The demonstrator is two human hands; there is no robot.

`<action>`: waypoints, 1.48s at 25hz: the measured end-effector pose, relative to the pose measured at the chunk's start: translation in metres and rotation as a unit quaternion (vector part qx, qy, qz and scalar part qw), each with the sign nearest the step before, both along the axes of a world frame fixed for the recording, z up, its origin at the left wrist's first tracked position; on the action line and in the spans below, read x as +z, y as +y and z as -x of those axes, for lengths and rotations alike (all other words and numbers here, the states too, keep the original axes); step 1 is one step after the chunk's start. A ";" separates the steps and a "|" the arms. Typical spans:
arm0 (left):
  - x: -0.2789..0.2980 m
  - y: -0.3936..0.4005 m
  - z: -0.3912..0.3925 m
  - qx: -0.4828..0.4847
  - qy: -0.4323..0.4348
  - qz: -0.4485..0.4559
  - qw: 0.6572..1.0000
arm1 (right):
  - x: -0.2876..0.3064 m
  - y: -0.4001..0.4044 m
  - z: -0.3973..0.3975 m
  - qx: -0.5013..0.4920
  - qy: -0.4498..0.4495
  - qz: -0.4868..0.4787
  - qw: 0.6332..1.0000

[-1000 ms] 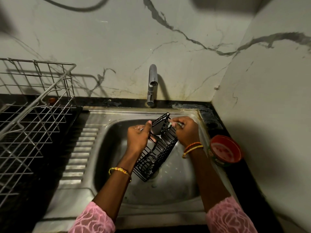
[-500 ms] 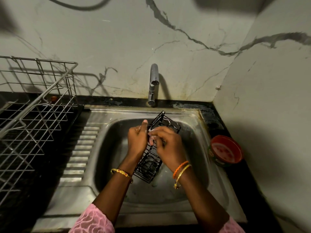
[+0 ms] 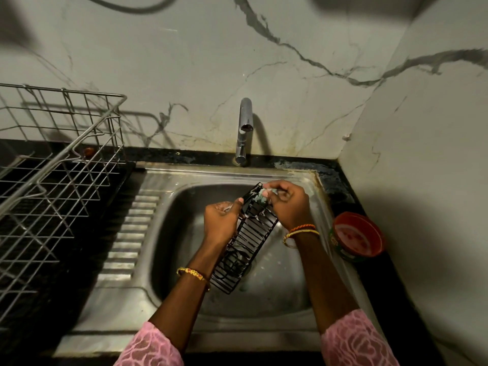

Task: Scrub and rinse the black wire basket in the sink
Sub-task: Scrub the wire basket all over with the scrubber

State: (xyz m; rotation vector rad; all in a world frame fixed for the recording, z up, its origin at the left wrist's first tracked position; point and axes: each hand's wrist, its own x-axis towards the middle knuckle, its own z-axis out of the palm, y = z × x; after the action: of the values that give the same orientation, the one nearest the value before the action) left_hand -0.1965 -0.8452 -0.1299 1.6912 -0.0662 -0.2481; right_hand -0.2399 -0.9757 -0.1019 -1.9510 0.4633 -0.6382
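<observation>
Black wire basket [image 3: 244,237], soapy, held tilted over the sink [image 3: 163,233] by the left hand [image 3: 220,224]; right hand [image 3: 289,203] pinches a scrubber [image 3: 262,197] at its far end; rinsing remains.

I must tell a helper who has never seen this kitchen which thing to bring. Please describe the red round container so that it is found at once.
Start at the steel sink under the chrome tap. Go to the black counter on its right side, near the corner wall. There stands the red round container, open on top, close to the right hand; it is the only red thing there.
</observation>
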 end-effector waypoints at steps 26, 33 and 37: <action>0.003 0.005 0.007 0.002 -0.002 0.021 1.000 | -0.016 0.015 0.027 0.027 -0.017 0.161 0.986; -0.005 0.008 0.003 0.044 0.011 0.037 0.998 | -0.035 0.002 0.043 0.054 -0.028 0.096 0.994; -0.004 0.005 0.000 0.029 0.017 0.029 0.999 | -0.024 0.001 0.027 0.075 0.014 0.138 0.987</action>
State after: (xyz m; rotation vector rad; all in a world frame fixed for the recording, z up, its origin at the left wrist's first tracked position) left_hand -0.1964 -0.8398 -0.1337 1.6273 0.0013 -0.2286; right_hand -0.2666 -0.9745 -0.1258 -2.2354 0.2506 -0.6041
